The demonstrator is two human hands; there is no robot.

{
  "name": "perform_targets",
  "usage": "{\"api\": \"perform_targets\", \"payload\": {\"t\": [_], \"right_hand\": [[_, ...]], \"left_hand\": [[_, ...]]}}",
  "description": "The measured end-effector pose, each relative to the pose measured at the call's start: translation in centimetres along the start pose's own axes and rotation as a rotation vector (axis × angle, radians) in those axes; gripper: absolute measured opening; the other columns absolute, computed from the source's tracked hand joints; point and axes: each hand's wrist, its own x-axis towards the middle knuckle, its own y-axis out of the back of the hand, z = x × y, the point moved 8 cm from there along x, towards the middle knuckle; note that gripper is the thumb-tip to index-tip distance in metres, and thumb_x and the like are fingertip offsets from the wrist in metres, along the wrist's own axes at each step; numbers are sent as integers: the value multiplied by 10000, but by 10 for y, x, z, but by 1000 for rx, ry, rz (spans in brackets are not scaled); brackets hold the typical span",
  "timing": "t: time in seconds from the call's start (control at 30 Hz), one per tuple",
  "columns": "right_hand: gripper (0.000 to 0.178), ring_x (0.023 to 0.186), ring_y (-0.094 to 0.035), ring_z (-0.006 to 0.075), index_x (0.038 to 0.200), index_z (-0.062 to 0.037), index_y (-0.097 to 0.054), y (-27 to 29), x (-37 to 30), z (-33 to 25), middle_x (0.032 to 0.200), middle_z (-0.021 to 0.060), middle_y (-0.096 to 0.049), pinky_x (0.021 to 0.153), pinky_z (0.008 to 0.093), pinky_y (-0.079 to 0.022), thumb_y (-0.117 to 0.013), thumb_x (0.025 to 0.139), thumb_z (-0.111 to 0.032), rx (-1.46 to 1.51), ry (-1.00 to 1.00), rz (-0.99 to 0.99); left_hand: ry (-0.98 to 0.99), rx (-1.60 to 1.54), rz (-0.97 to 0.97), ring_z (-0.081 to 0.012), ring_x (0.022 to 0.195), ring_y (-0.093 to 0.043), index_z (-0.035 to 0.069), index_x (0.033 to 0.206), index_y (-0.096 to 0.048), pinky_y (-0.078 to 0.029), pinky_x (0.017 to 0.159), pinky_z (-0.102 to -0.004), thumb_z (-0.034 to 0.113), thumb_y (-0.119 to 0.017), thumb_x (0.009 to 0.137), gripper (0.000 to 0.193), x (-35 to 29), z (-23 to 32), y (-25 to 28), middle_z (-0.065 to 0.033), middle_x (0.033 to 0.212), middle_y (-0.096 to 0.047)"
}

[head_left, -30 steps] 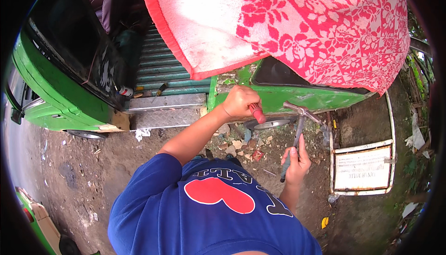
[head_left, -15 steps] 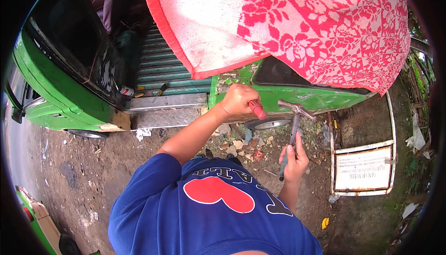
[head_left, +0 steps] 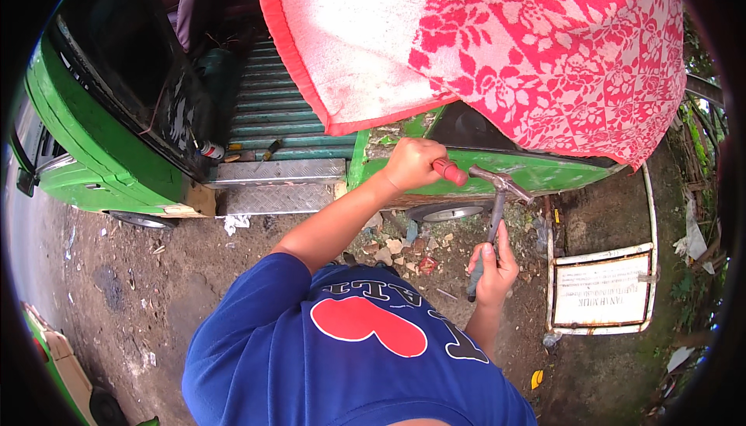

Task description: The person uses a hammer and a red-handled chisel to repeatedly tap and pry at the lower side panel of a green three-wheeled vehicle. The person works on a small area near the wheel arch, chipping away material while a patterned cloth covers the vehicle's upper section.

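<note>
My left hand (head_left: 416, 165) is wrapped round a tool with a red handle (head_left: 451, 172), held against the green vehicle's side below the window. The tool's working end is hidden behind my hand, so its kind cannot be told. My right hand (head_left: 495, 272) grips a hammer (head_left: 497, 207) by its grey-green handle. The hammer's metal head points left, level with the butt of the red handle and a small gap from it. Worn, chipped paint shows on the green body panel (head_left: 536, 170) around my left hand.
A red and white floral blanket (head_left: 536, 61) drapes over the vehicle. To the left are a metal step (head_left: 280, 171), a ribbed floor (head_left: 284, 107) and a spray can (head_left: 208, 149). Rubble (head_left: 392, 251) lies below, near a wheel (head_left: 451, 212). A white framed sign (head_left: 602, 290) stands right.
My left hand and the red handle have moved slightly right, and the gap to the hammer head has narrowed. Both hands keep their grips. The view has shifted a little.
</note>
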Motion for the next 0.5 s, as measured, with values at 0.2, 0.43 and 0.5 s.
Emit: {"api": "perform_targets", "payload": {"t": [0.2,0.43,0.5], "right_hand": [[461,592,-514,91,1396,25,-442,-3,-1,-1,719,46,-577,533,239,-445,-522,945,-26,20,3,11],[472,595,-514,91,1408,27,-421,-1,4,-7,728,52,-578,529,238,-445,-512,947,-22,33,33,17],[470,592,-514,91,1407,27,-422,1,6,-10,727,51,-576,526,238,-445,-508,947,-21,37,61,24]], "left_hand": [[118,87,-38,-330,633,-628,86,675,-605,-493,564,-444,204,-702,706,156,15,-9,-5,-110,662,-624],[235,75,46,-349,633,-634,64,679,-622,-506,583,-446,218,-704,722,179,33,-18,-6,-146,654,-629],[269,65,47,-347,637,-641,68,680,-640,-514,591,-440,219,-704,726,170,37,-19,-5,-149,656,-635]]}}
